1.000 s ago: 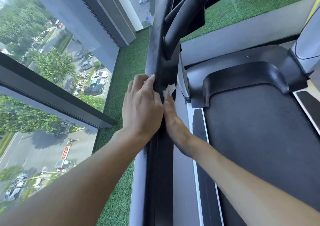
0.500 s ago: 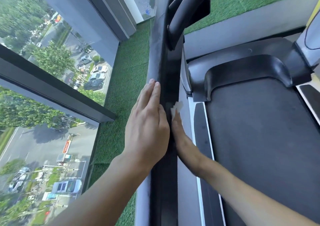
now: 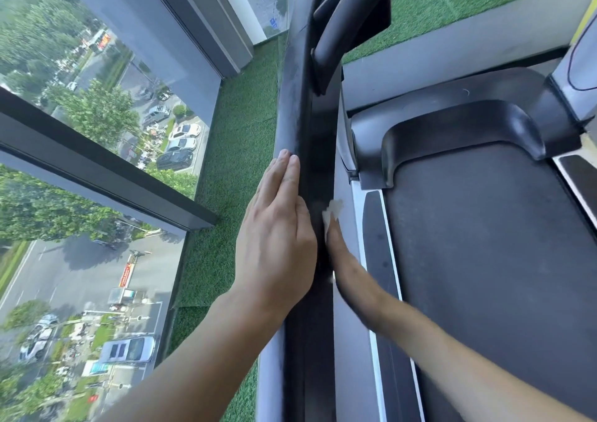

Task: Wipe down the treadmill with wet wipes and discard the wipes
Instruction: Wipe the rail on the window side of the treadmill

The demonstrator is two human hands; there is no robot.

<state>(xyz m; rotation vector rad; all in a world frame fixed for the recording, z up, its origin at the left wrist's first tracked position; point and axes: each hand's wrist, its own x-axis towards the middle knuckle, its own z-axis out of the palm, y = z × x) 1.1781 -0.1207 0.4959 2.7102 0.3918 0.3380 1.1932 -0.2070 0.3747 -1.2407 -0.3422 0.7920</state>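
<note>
Fingers of left hand straight, pressed together, flat against outer face of black treadmill upright; nothing gripped. Right hand edge-on against inner face of same upright, at 3 o'clock of left hand; fingers extended, not curled, pressing white wet wipe to the surface. Wipe corner protruding at 12 o'clock beyond fingertips. Running belt at 3 o'clock of right hand. Artificial grass and window at 9 o'clock of upright.
</note>
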